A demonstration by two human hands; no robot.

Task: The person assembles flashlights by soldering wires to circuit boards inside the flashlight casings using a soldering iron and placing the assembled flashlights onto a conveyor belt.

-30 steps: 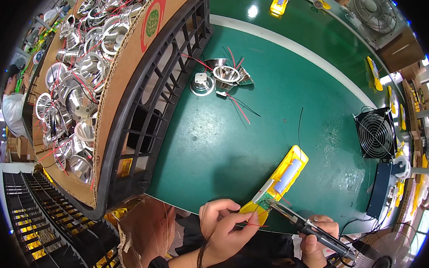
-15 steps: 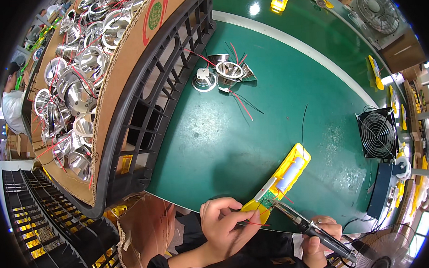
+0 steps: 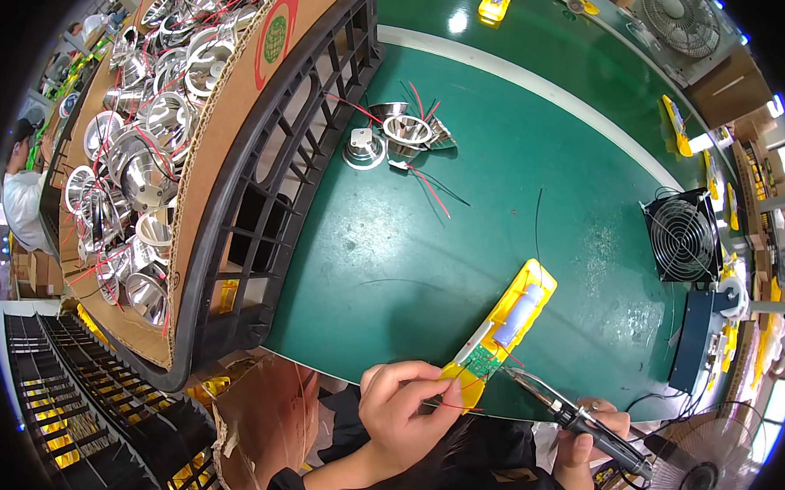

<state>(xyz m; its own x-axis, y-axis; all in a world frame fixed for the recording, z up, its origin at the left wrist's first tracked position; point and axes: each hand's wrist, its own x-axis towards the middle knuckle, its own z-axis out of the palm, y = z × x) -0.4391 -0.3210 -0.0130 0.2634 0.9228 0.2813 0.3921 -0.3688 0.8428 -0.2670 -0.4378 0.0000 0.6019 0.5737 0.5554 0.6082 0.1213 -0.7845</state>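
Note:
My left hand is closed at the near end of an open yellow plastic housing, thumb and forefinger pinching a thin red wire. Inside the housing lie a green circuit board and a pale blue cylindrical battery. A long dark wire sticks up past its far end. My right hand is wrapped round the dark handle of a soldering iron. The iron's tip is beside the housing's right edge, close to the board and seemingly just off it.
Several reflector cups with red and black wires lie on the green table. At left, a carton full of such cups adjoins a black plastic crate. A small black fan and a dark blue box stand at right.
The soldering iron's tip has drawn slightly rightward off the circuit board. My left hand keeps its pinch. The whole view has shifted a little, so the table things appear farther left.

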